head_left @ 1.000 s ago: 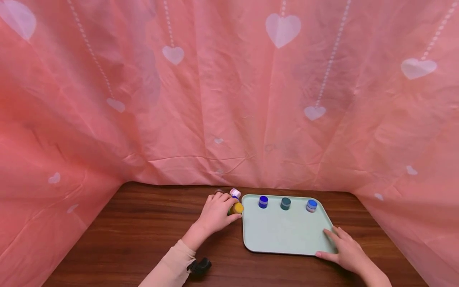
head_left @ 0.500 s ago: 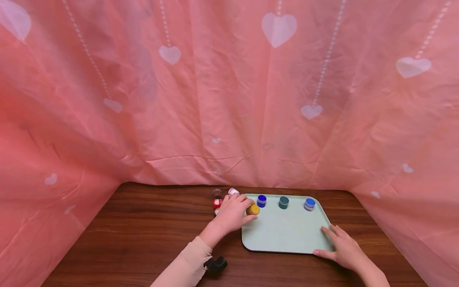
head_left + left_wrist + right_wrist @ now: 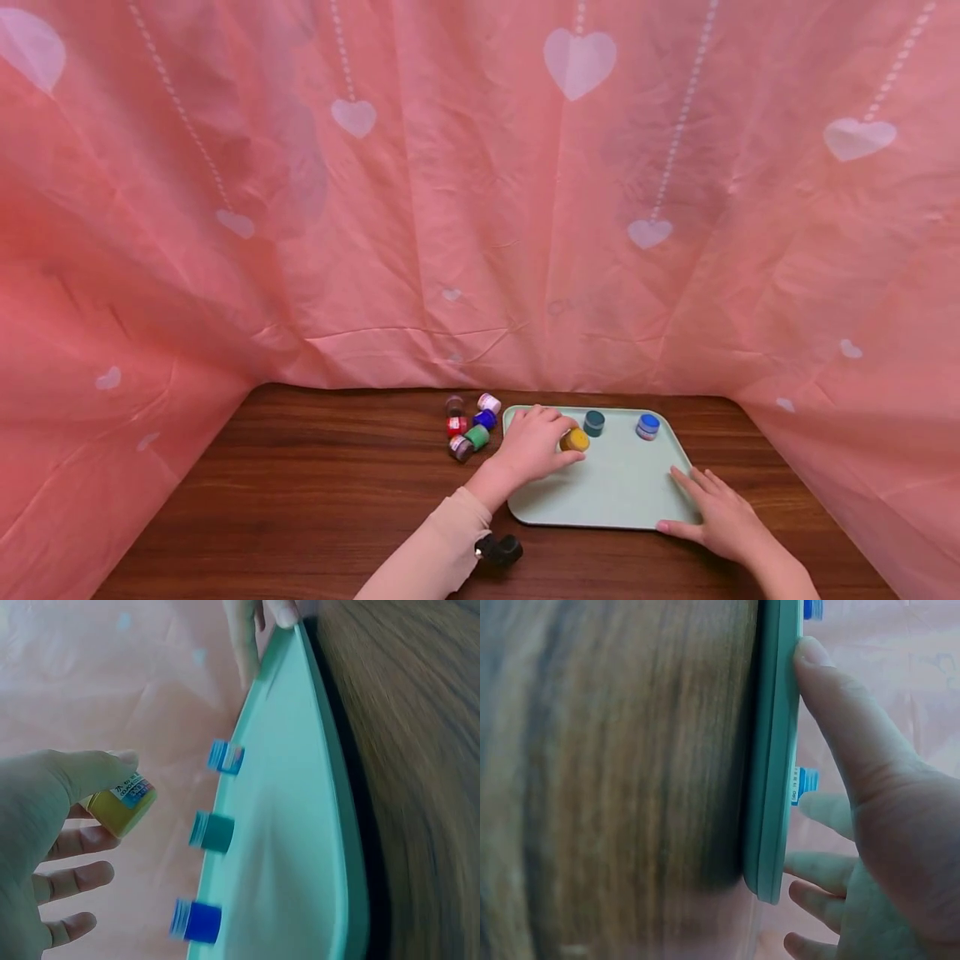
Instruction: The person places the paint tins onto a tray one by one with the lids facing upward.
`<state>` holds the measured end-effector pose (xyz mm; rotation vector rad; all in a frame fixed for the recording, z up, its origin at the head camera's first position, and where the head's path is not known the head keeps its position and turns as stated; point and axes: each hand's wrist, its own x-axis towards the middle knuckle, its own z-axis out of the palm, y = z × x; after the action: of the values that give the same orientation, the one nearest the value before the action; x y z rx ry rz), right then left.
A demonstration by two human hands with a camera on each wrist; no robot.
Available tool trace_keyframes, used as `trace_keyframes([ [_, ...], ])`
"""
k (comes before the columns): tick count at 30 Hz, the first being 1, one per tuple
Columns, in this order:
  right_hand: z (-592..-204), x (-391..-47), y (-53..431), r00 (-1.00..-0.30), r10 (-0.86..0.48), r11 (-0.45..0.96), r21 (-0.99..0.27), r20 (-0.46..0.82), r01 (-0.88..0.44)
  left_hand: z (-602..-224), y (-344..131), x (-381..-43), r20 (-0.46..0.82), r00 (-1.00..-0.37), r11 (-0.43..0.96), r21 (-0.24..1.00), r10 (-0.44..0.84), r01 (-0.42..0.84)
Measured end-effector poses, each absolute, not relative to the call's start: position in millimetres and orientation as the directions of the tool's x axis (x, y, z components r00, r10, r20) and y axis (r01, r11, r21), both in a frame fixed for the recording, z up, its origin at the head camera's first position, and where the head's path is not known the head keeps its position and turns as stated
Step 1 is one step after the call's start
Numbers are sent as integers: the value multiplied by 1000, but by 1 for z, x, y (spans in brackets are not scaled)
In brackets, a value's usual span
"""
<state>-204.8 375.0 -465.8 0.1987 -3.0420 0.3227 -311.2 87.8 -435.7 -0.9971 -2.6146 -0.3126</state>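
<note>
A small yellow paint jar (image 3: pixel 576 440) is pinched between the thumb and fingers of my left hand (image 3: pixel 531 450), above the left part of the pale green tray (image 3: pixel 615 496). In the left wrist view, the yellow jar tilts and its label shows. Along the tray's far side stand a teal jar (image 3: pixel 594 423) and a bright blue jar (image 3: pixel 648 427). A dark blue jar (image 3: pixel 196 921) shows there in the left wrist view; my left hand hides it in the head view. My right hand (image 3: pixel 723 521) rests at the tray's near right corner, fingers spread, thumb on the rim.
Left of the tray, several paint jars cluster on the wooden table (image 3: pixel 322 492), among them a red jar (image 3: pixel 456 427), a green jar (image 3: pixel 477 437) and a pinkish-white jar (image 3: pixel 489 404). A pink curtain (image 3: pixel 465 250) hangs behind the table and along its sides.
My left hand has carried the yellow jar rightward from the cluster to over the tray, uncovering the other loose jars. My right hand has stayed at the tray corner.
</note>
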Motion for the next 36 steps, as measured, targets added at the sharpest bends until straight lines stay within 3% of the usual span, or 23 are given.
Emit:
trace_keyframes([
  [12,-464,-200,381,-990,-110,975,-186,84,-124,-444,140,-309,371,-719,709,192,588,679],
  [24,-464,-193,387,-985,-101,970,-206,141,-129,-458,184,-311,234,-776,707,321,586,631],
  [36,-466,-193,387,-980,-100,966,-219,174,-137,-471,216,-313,142,-817,743,352,559,570],
])
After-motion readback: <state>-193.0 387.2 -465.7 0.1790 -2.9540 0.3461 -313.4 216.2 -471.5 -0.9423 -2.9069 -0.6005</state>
